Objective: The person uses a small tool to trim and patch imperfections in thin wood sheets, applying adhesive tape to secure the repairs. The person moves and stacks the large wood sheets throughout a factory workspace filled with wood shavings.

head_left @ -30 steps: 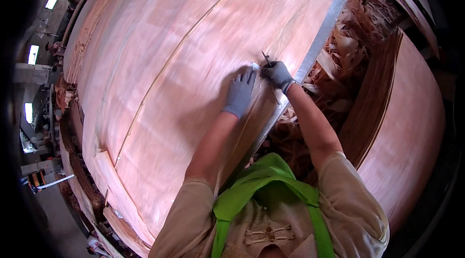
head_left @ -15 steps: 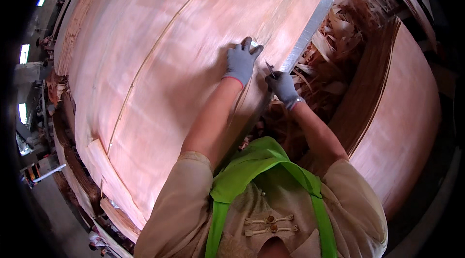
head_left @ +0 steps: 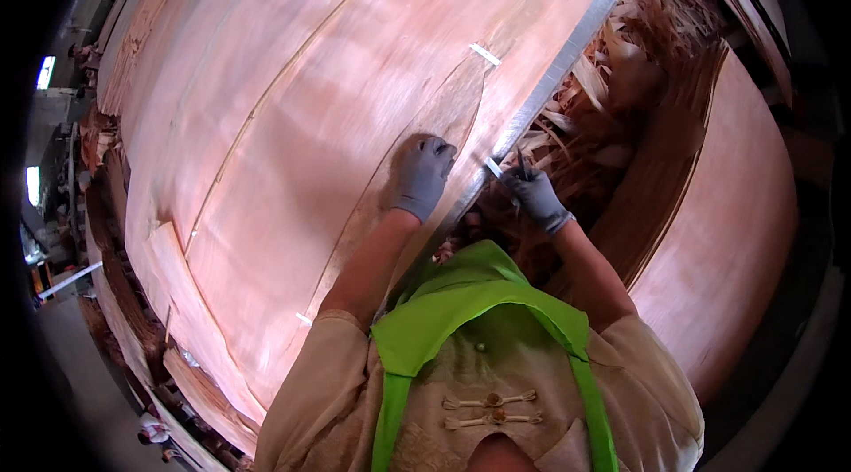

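A large pinkish wood veneer sheet [head_left: 292,162] lies before me, with a darker long-shaped patch [head_left: 443,113] running along a seam. On this patch rests my left hand [head_left: 423,178] in a grey glove, its fingers curled in near the seam; whatever is under them is hidden. My right hand [head_left: 536,195], also gloved, is closed by the sheet's edge. A short strip of white tape [head_left: 494,167] sticks out from its fingertips, and a thin dark tool, its kind unclear, rises from the same hand. Another white tape strip [head_left: 485,54] lies across the patch's far tip.
A metal straightedge [head_left: 576,42] runs along the sheet's right edge. Beyond it lies a heap of veneer scraps [head_left: 612,104]. At the right stands a stack of veneer sheets [head_left: 727,206]. Loose veneer strips [head_left: 199,308] lie at the lower left.
My left hand has drawn back toward me from the patch's far tip, uncovering the white tape there. My right hand has moved slightly nearer and right; white tape now shows at its fingertips.
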`<action>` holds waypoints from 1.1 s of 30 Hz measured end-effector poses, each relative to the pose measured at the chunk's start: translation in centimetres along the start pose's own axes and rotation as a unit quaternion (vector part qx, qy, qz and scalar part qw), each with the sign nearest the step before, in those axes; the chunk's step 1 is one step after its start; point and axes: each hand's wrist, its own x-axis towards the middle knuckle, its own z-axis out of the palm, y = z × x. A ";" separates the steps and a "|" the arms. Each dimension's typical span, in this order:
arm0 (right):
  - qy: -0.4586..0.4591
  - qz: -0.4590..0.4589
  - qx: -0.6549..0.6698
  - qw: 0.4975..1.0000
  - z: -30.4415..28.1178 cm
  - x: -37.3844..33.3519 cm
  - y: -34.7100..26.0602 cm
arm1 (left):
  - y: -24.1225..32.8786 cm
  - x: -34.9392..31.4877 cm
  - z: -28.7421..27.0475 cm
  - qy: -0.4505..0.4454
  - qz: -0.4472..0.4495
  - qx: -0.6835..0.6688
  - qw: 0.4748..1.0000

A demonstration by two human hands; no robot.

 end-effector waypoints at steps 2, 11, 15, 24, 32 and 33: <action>-0.018 -0.011 -0.063 0.998 0.8 2.4 -0.5 | -0.9 -0.9 1.5 0.008 0.036 0.050 0.998; -0.020 -0.026 -0.115 0.993 3.7 8.7 0.2 | -1.7 -0.9 3.4 -0.084 0.086 0.182 0.976; -0.055 -0.029 -0.200 0.978 4.2 4.8 -2.8 | -0.2 -1.3 2.6 -0.167 0.034 0.223 0.960; 0.019 0.002 -0.075 0.997 5.1 0.4 4.8 | -0.1 -1.9 3.4 -0.077 0.000 0.125 0.989; -0.151 -0.136 -0.434 0.878 4.4 -1.4 12.0 | -2.3 -2.9 4.2 0.036 0.023 0.102 0.994; -0.118 -0.108 -0.264 0.951 7.3 -2.8 8.5 | -3.5 -4.1 3.7 0.076 0.031 0.077 0.994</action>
